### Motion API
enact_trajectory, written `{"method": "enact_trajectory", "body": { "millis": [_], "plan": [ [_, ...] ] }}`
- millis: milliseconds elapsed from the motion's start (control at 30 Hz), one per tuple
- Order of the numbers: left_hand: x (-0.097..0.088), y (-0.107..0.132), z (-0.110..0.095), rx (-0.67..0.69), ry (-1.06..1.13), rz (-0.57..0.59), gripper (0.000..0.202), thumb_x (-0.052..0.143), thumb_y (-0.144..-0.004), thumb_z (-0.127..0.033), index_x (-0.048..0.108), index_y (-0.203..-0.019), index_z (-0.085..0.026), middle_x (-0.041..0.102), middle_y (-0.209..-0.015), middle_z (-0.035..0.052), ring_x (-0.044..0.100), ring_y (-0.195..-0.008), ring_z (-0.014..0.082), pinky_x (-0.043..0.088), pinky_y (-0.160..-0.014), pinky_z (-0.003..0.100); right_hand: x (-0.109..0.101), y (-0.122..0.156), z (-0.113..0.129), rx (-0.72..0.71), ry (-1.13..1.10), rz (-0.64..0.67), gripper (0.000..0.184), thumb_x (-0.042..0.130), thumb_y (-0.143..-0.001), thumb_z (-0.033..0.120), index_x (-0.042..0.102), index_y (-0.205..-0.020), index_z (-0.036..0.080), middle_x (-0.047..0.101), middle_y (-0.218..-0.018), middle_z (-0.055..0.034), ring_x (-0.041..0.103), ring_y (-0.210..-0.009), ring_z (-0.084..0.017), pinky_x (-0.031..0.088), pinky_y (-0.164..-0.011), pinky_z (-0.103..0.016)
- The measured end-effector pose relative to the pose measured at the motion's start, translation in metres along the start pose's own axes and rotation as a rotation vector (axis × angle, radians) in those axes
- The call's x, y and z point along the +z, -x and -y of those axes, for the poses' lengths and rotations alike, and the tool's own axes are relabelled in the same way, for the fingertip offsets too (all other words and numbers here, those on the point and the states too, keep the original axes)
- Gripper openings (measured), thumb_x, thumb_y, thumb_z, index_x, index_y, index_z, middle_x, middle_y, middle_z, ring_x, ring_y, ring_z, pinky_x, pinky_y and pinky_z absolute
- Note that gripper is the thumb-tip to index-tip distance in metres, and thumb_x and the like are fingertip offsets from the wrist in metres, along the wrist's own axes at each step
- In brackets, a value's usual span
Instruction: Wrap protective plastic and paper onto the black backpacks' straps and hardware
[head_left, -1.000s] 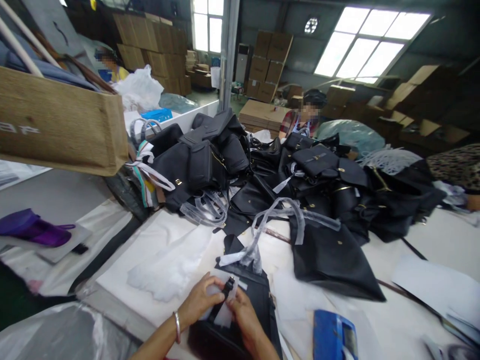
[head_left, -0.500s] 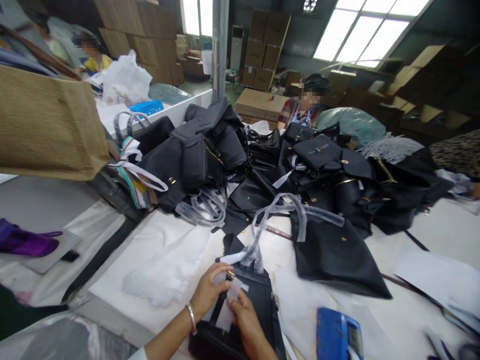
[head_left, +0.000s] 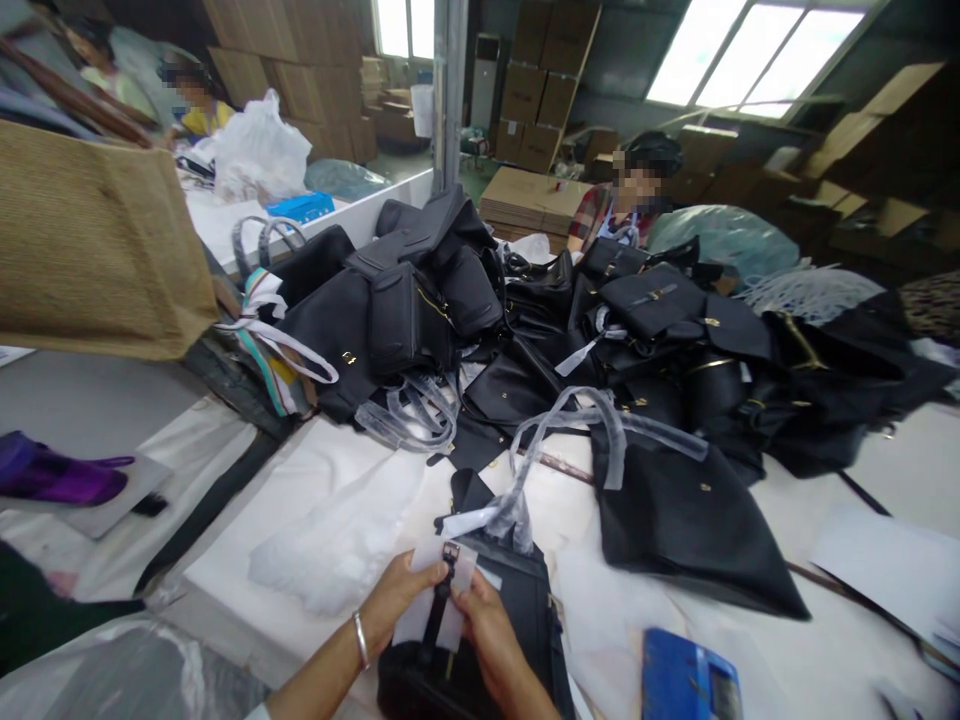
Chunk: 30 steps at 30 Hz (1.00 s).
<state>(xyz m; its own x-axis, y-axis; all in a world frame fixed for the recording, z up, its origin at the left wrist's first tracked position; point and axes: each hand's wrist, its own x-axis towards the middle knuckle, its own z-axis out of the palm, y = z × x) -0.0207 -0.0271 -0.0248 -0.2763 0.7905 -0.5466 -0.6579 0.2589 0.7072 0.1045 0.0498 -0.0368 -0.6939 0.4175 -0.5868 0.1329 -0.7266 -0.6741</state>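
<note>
My left hand point(head_left: 397, 600) is closed, its thumb pressed near the gold buckle point(head_left: 451, 553) of a narrow black strap point(head_left: 436, 618). Behind this strap lies a translucent white sheet point(head_left: 412, 622), visible on both sides of it. My right hand point(head_left: 493, 637) pinches the sheet's right edge, close to the strap. Both hands are above a black bag point(head_left: 529, 585) lying on the table before me. At the bag's far end, its handles point(head_left: 514, 515) are wrapped in clear plastic. The fingertips under the sheet are hidden.
Black bags point(head_left: 420, 320) are heaped across the table's far side. One flat black bag point(head_left: 690, 520) lies to the right, a blue tape dispenser point(head_left: 679, 675) nearer. At left are a burlap bag point(head_left: 97, 240) and a purple bottle point(head_left: 64, 475). A person point(head_left: 600, 210) is behind the heap.
My left hand has moved slightly left and down, away from the buckle's top. The white sheet now shows on both sides of the strap, with the buckle in full view.
</note>
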Motion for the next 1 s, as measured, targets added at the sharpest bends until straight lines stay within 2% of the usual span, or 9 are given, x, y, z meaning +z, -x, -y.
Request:
{"method": "enact_trajectory", "body": {
  "millis": [100,233,400,500,600,767,1000],
  "plan": [
    [0.009,0.004,-0.001,-0.030,0.070,-0.021,0.044,0.072,-0.073,-0.041,0.068,-0.105,-0.011,0.074,-0.086,0.0115,0.069,-0.076,0.0263,0.054,-0.072,0.039,-0.005,-0.003,-0.001,-0.001,0.065,-0.018,0.054,0.064,-0.070,0.039,0.058,-0.121,0.025,0.070,-0.099,-0.0036,0.066,-0.088,-0.027,0.051,-0.076,-0.042],
    [0.016,0.006,-0.001,-0.023,0.092,-0.068,0.043,0.072,-0.073,-0.040,0.068,-0.105,-0.012,0.074,-0.086,0.0107,0.069,-0.078,0.0258,0.054,-0.073,0.038,-0.007,-0.005,-0.001,-0.043,0.073,0.005,0.052,0.064,-0.070,0.037,0.058,-0.121,0.024,0.069,-0.104,-0.0039,0.063,-0.101,-0.028,0.048,-0.086,-0.045],
    [0.022,0.005,0.002,0.036,0.064,-0.157,0.044,0.075,-0.069,-0.039,0.069,-0.104,-0.012,0.074,-0.087,0.0098,0.069,-0.077,0.0250,0.053,-0.073,0.036,0.001,0.000,-0.001,-0.180,-0.004,0.045,0.059,0.064,-0.072,0.050,0.054,-0.123,0.021,0.066,-0.113,-0.0069,0.055,-0.115,-0.029,0.040,-0.099,-0.046],
    [0.022,0.002,0.005,0.018,0.090,-0.191,0.043,0.078,-0.065,-0.038,0.070,-0.099,-0.013,0.074,-0.082,0.0081,0.069,-0.072,0.0236,0.053,-0.069,0.034,0.004,0.002,-0.004,-0.283,0.114,0.076,0.059,0.065,-0.075,0.042,0.047,-0.128,0.023,0.060,-0.125,-0.0057,0.051,-0.120,-0.025,0.036,-0.104,-0.042],
    [0.021,0.000,0.006,-0.017,0.087,-0.203,0.043,0.081,-0.061,-0.037,0.071,-0.094,-0.012,0.074,-0.077,0.0074,0.069,-0.070,0.0229,0.052,-0.067,0.032,0.003,0.000,-0.010,-0.315,0.264,0.049,0.059,0.066,-0.074,0.032,0.044,-0.128,0.024,0.060,-0.124,-0.0046,0.055,-0.113,-0.024,0.040,-0.100,-0.041],
    [0.024,0.006,0.000,0.059,-0.006,-0.186,0.041,0.067,-0.077,-0.044,0.068,-0.105,-0.014,0.074,-0.088,0.0090,0.068,-0.081,0.0234,0.052,-0.078,0.034,-0.001,-0.009,-0.022,-0.306,0.400,-0.145,0.048,0.062,-0.074,0.023,0.050,-0.120,0.023,0.065,-0.113,-0.0043,0.060,-0.103,-0.024,0.045,-0.092,-0.039],
    [0.024,0.010,-0.005,0.064,-0.072,-0.188,0.042,0.061,-0.081,-0.046,0.067,-0.108,-0.014,0.073,-0.093,0.0107,0.067,-0.090,0.0257,0.050,-0.085,0.037,-0.004,-0.009,-0.023,-0.300,0.409,-0.159,0.051,0.060,-0.073,0.018,0.050,-0.123,0.021,0.063,-0.117,-0.0045,0.057,-0.108,-0.025,0.041,-0.097,-0.038]
  ]
}}
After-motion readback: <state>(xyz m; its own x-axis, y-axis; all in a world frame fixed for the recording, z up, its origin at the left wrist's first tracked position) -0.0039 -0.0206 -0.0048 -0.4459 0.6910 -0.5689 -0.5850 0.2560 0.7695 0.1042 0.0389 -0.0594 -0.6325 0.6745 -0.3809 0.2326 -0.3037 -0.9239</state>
